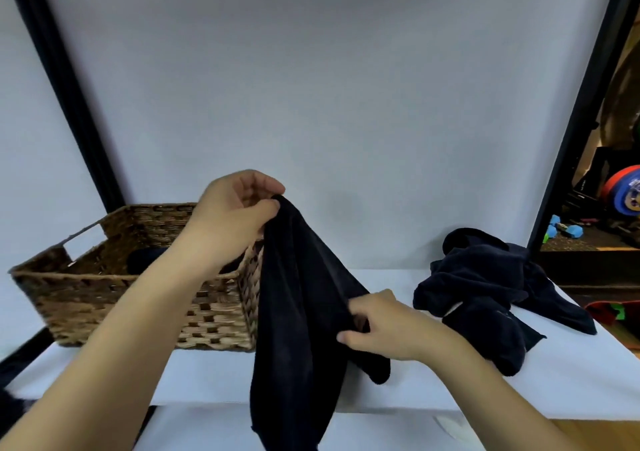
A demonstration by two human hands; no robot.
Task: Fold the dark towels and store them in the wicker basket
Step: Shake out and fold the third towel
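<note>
Dark towel [298,312] hangs between the two hands, raised above the white table [207,378]. The left hand [235,215] is the higher one and pinches the towel's top corner between thumb and fingertips, so the cloth drops in long folds from it. The right hand [384,326], lower and nearer the person, is closed on the towel's edge partway down, pulling a fold out to that side. Below the right hand the towel's lower end falls past the table's near edge.

Behind and under the left forearm stands the wicker basket [104,294] on the table, its right wall just beside the hanging towel; something dark lies inside it, mostly hidden by the arm. Beyond the right hand, well apart from the basket, a crumpled heap of dark towels [491,291] rests on the table. A plain grey backdrop [311,87] rises behind both hands.
</note>
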